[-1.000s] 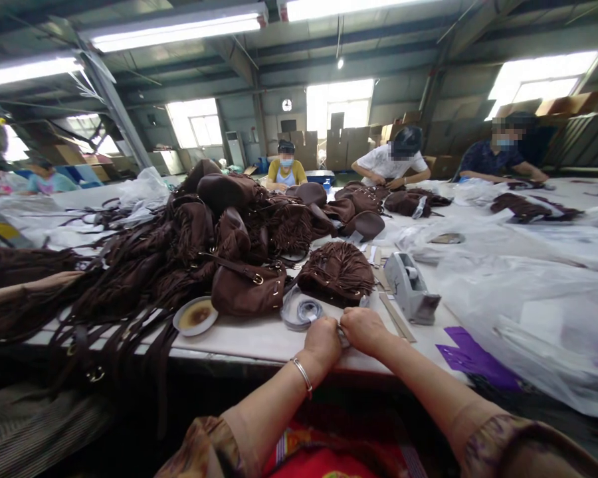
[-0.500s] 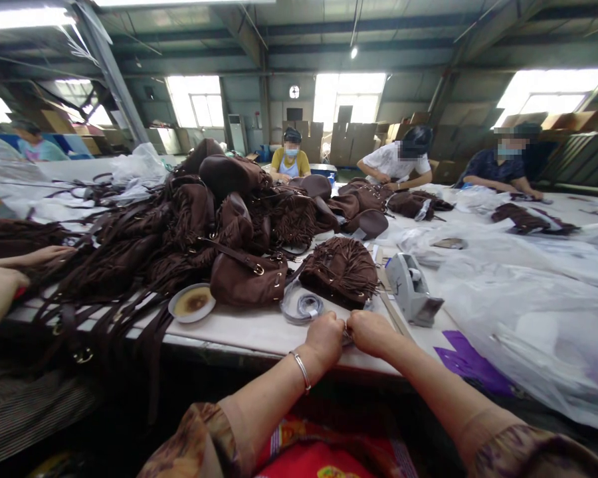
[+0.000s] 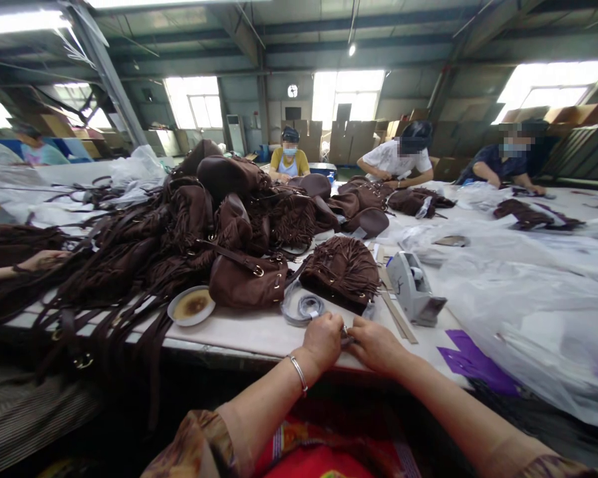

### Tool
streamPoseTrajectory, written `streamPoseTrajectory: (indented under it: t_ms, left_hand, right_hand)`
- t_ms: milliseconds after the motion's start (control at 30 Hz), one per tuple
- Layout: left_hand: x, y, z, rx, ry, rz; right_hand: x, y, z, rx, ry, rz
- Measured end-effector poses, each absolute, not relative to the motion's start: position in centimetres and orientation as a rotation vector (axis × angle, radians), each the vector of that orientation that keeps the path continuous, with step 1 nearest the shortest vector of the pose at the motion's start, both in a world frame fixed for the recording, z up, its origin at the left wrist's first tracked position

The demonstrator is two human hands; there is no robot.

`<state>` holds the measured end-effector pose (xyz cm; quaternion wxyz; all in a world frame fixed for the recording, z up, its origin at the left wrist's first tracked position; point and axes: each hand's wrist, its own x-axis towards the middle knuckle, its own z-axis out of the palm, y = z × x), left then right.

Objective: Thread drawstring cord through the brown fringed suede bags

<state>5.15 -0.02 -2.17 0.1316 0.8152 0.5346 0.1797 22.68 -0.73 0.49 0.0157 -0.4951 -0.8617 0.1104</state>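
Observation:
Close to the table's front edge, my left hand [image 3: 325, 340] and my right hand [image 3: 373, 342] face each other with fingers closed. A small shiny bit shows between them, but what they pinch is mostly hidden and too small to name. Just beyond my left hand lies a coil of grey cord or strap [image 3: 309, 307] in clear plastic. Behind it rests a brown fringed bag [image 3: 341, 271], its metal eyelets toward me. To the left of that is a smooth brown bag [image 3: 249, 282] with a buckled strap.
A big heap of brown bags [image 3: 179, 219] covers the left side. A white dish with yellowish content [image 3: 192, 307] sits near the edge. A grey tape dispenser [image 3: 411, 289], purple piece [image 3: 478, 362] and plastic bags [image 3: 528, 305] lie right. A co-worker's hand [image 3: 44, 261] is at left.
My right hand has loosened from its tight fist, its fingers now drawn slightly apart from my left hand. The co-worker's hand at the left has shifted on the brown bags.

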Motion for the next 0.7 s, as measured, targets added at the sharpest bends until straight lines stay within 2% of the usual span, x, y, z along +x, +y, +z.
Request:
streamPoseTrajectory:
  t_ms: [200,433,700]
  left_hand:
    - [5.1,-1.0,-0.6,2.282,1.478,0.515]
    - [7.9,-1.4,0.9,2.141,1.867,0.267]
    - [9.6,-0.4,2.0,2.029,2.046,0.097]
  right_hand:
    - [23.3,-1.0,-0.4,-1.473,-2.633,0.323]
    - [23.6,-1.2,-2.7,-1.336,-2.481,0.232]
    - [24.1,-3.2,-3.6,-1.219,-2.342,0.052]
